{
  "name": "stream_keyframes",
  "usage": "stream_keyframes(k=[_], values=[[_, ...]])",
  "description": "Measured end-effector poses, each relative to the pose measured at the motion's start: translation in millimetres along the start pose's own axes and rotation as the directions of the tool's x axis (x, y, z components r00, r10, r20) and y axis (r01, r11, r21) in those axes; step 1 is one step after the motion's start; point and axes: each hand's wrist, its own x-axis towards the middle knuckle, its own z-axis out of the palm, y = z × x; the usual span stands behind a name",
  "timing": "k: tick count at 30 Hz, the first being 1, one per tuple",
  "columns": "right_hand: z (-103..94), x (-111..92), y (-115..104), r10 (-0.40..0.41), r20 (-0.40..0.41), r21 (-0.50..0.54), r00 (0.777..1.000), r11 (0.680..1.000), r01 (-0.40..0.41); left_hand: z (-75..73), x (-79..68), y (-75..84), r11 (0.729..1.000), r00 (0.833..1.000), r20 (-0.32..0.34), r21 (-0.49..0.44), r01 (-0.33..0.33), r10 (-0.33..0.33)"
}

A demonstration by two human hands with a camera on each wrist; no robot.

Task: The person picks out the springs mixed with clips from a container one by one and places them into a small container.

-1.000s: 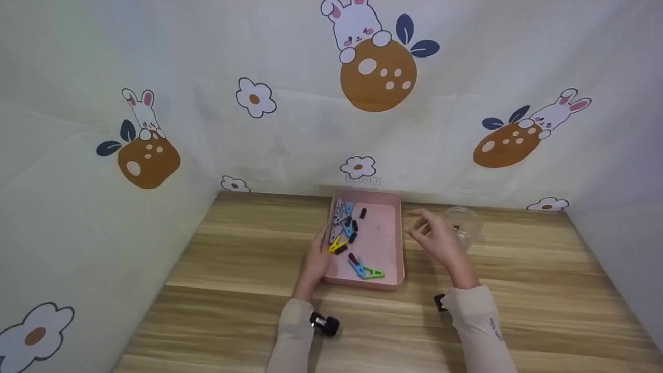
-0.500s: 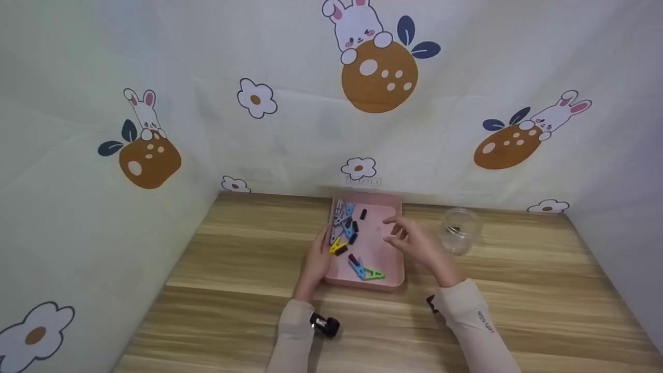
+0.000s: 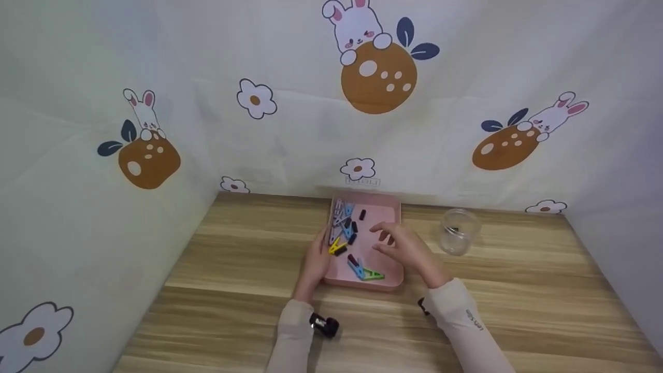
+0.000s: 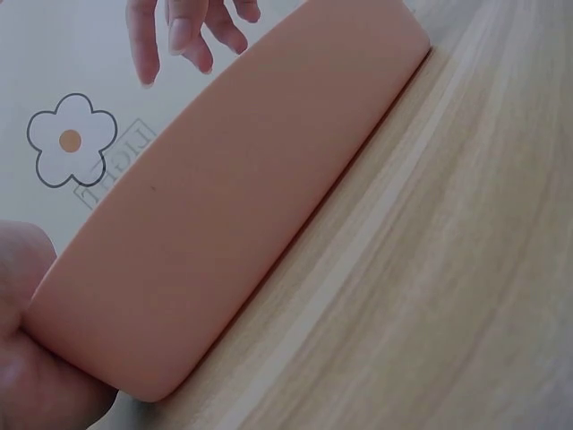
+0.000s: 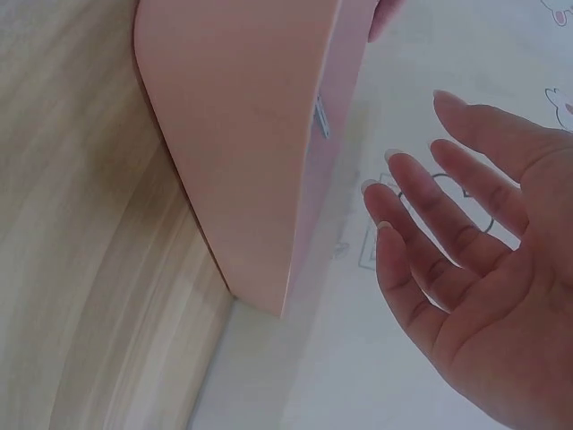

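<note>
A pink tray (image 3: pixel 389 270) stands on the table, its left side gripped by my left hand (image 3: pixel 315 263). In the left wrist view that hand (image 4: pixel 45 358) wraps the tray's corner, thumb by the rim. My right hand (image 3: pixel 406 251) hovers over the right half of the tray, fingers loosely bent and apart, holding nothing. The right wrist view shows its empty palm (image 5: pixel 510 331). Grey and blue clothespins (image 3: pixel 340 220) lie along the tray's left wall, near a yellow clothespin (image 3: pixel 336 246) and several small black pieces (image 3: pixel 362 214). A blue clothespin (image 3: pixel 356 268) touches a green clothespin (image 3: pixel 374 274) at the front.
To the right of the tray stands a clear plastic cup (image 3: pixel 458 242) with a small black piece (image 3: pixel 455 229) inside. The wooden table (image 3: pixel 243 269) is enclosed by a pale printed curtain (image 3: pixel 290 140) at the back and sides.
My right hand has moved left from beside the cup to above the tray, uncovering the cup. The left hand and the clothespins have stayed where they were.
</note>
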Motion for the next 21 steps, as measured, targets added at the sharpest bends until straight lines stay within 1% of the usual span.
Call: stream_keyframes(k=[3,6,10,16,21], values=[[4.4,1.1,0.2,-0.061,0.001,-0.022,0.998,0.998,0.061,-0.1,0.6,-0.6,0.999,1.000,-0.004,0.018,-0.027,0.027],[9.1,2.6,-0.3,-0.093,0.009,-0.046,0.996,0.995,0.093,-0.2,0.6,-1.4,0.998,0.999,0.000,0.031,-0.055,0.055],[13.1,4.8,-3.9,-0.083,0.039,-0.056,0.996,0.995,0.085,-0.3,-0.7,-1.2,0.999,0.999,0.008,0.019,-0.050,0.050],[17.6,7.3,-8.5,-0.048,0.087,-0.053,0.995,0.997,0.052,-0.7,-0.8,0.0,0.999,0.999,0.001,0.006,-0.040,0.040],[22.3,7.5,-8.4,-0.065,0.113,-0.045,0.991,0.996,0.071,-0.5,-0.7,0.7,1.000,1.000,0.008,-0.006,-0.021,0.021]])
